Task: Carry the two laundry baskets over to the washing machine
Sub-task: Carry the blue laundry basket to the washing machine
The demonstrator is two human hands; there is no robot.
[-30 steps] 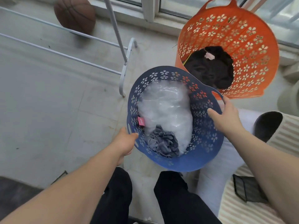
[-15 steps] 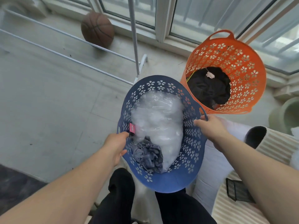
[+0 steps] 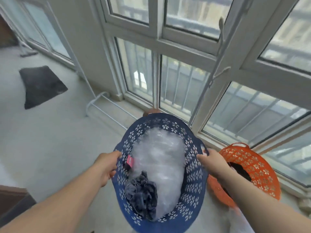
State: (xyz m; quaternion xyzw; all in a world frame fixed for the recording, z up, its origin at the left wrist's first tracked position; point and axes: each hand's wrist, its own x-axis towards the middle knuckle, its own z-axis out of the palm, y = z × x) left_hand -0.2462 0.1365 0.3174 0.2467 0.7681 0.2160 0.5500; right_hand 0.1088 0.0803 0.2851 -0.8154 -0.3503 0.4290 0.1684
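A blue laundry basket (image 3: 193,165) with flower cut-outs is held up in front of me. It carries a clear plastic bag (image 3: 161,158), a grey cloth (image 3: 143,200) and a pink tag (image 3: 130,161). My left hand (image 3: 105,167) grips its left handle, and my right hand (image 3: 211,163) grips its right handle. An orange laundry basket (image 3: 255,167) with dark clothes inside stands on the floor at the right by the window, partly behind my right arm.
White-framed windows (image 3: 176,42) run along the wall ahead and to the right. A white drying rack's foot (image 3: 99,105) rests on the floor ahead. A dark mat (image 3: 42,86) lies at the left on the pale floor. A dark edge (image 3: 13,199) shows at lower left.
The blue basket has come up off the floor in both hands. My view has risen and turned left, so the orange basket now sits lower right and the windows fill the top.
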